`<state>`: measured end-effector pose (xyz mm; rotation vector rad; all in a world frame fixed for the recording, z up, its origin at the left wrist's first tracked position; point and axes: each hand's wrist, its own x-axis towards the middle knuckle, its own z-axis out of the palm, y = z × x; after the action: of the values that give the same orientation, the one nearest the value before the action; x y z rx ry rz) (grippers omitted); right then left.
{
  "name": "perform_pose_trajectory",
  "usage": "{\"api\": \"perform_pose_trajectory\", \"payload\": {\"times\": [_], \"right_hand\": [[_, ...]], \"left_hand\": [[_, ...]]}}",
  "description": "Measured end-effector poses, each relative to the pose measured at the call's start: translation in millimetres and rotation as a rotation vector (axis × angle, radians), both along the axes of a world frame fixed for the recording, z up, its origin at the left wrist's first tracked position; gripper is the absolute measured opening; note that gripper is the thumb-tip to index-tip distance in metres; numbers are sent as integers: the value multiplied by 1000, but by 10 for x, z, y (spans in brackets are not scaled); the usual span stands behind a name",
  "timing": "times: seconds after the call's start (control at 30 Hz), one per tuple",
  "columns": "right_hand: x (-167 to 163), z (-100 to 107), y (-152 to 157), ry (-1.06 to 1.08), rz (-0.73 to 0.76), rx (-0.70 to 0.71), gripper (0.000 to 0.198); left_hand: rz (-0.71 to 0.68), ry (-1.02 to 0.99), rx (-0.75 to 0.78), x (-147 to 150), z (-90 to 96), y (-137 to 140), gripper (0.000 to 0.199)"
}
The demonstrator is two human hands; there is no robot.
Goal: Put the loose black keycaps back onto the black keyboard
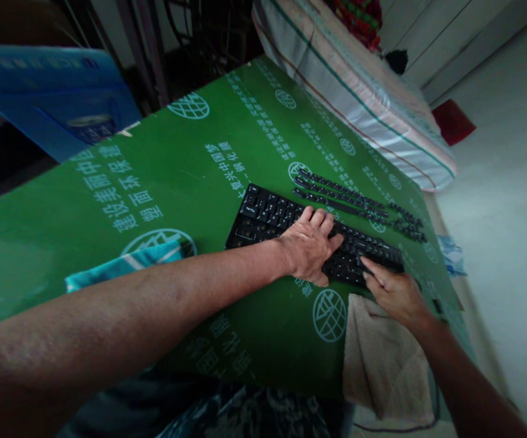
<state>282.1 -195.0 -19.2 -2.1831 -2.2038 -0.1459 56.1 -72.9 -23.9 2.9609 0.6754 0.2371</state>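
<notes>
A black keyboard (270,210) lies at a slant on the green table, with bare spots at its left end where keycaps are off. My left hand (311,243) rests across its middle, palm down and fingers spread. At the keyboard's right part, my right hand (393,292) has its thumb and index finger close together on a small black keycap, mostly hidden by the fingertips. Behind the keyboard, loose black keycaps (336,187) lie in rows, with a looser cluster of them (406,222) toward the right.
A beige cloth (386,359) hangs over the table's near edge by my right forearm. Beside my left forearm lies a folded turquoise cloth (126,264). The green table (240,146) meets a mattress (358,91) at the back; a blue box (58,97) stands at the left.
</notes>
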Motion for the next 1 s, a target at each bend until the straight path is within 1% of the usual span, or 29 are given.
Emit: {"api": "perform_pose_trajectory", "payload": {"times": [0.1, 0.27, 0.4, 0.53, 0.67, 0.83, 1.0], "right_hand": [[18, -6, -12, 1, -9, 8, 39], [30, 35, -57, -49, -28, 69, 42], [27, 62, -54, -128, 45, 137, 39], [40, 63, -18, -219, 117, 120, 38], [63, 88, 26, -258, 147, 109, 38], [109, 168, 87, -296, 186, 102, 37], [122, 240, 145, -383, 243, 89, 33]], "left_hand": [[6, 0, -1, 1, -7, -4, 92], [6, -7, 10, -2, 19, 1, 91], [-15, -22, 23, 0, 62, 10, 87], [-27, -21, 7, 18, 112, 20, 82], [-23, -1, -64, 55, 184, 43, 83], [-28, 67, -177, 106, 289, 83, 81], [-48, 100, -212, 123, 365, 120, 81]]}}
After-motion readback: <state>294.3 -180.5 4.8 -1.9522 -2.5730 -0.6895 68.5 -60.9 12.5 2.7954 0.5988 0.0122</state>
